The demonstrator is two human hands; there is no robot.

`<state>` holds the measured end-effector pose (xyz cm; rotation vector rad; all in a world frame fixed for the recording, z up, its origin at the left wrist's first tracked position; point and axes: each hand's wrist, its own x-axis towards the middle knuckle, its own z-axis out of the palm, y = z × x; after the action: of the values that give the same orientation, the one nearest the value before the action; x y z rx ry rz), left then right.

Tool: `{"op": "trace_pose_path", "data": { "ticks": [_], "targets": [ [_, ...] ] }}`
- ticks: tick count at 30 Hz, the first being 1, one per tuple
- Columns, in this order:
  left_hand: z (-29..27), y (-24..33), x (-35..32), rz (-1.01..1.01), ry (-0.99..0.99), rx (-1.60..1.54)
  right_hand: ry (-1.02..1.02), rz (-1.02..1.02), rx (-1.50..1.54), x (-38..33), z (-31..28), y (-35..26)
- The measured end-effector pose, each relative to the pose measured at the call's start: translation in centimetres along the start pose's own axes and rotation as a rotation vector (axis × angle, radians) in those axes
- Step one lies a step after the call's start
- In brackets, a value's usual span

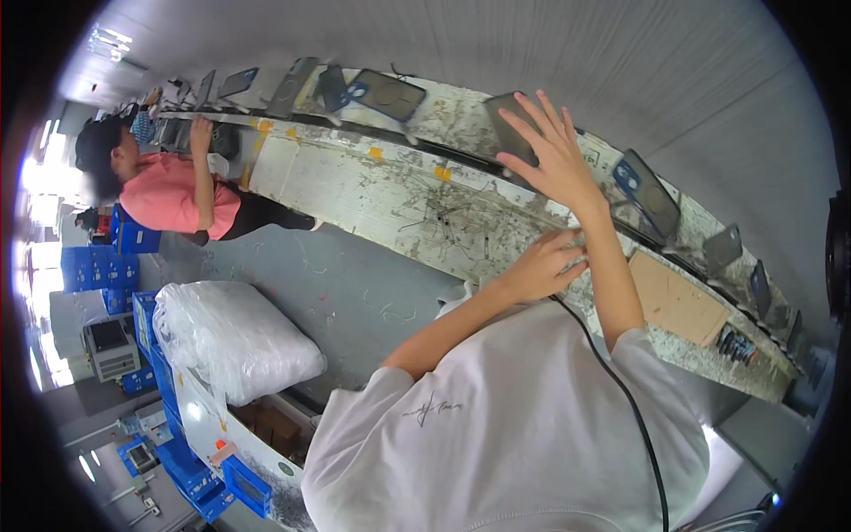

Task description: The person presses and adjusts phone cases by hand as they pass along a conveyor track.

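My right hand [558, 152] is raised over the far side of the long bench, its fingers spread and nothing held. Just beside its fingertips stands a dark grey flat panel [507, 129], partly covered by the fingers. Lower down, my left hand [542, 264] is over the near part of the bench, fingers loosely bent and apart. No object shows in it, though its fingertips reach close to my right forearm. To the right of my right hand is a phone case [651, 197] with a blue camera surround, tilted on the line. A similar phone case [387, 95] lies farther left.
The worn white bench [372, 191] carries thin dark scraps and yellow tape. A brown board [675, 297] lies at right, near small dark parts [736, 346]. A person in a pink shirt [168, 193] works at left. Behind are a plastic-wrapped bundle [235, 337] and blue bins [191, 470].
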<state>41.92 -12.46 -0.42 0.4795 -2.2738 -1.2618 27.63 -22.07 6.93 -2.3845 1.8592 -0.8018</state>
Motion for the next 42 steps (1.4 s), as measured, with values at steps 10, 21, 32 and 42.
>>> {"op": "trace_pose_path", "data": {
  "ticks": [10, 21, 32, 42],
  "targets": [
    [-10.3, -1.7, -0.8, -0.022, 0.712, 0.309, -0.100, 0.379, -0.175, -8.1, -1.3, 7.8],
    [-4.5, -4.9, 13.1, -0.323, 0.320, 0.488, 0.484, 0.615, 0.163, -19.9, -8.1, 14.7],
    [3.3, -1.1, 2.5, -0.100, 0.067, -0.064, 0.124, 0.067, 0.214, -1.4, -0.1, -0.6],
    [-10.6, -1.2, 3.5, -0.153, 0.792, 0.208, 0.076, 0.453, -0.243, -10.4, 0.2, 8.8]
  ]
}}
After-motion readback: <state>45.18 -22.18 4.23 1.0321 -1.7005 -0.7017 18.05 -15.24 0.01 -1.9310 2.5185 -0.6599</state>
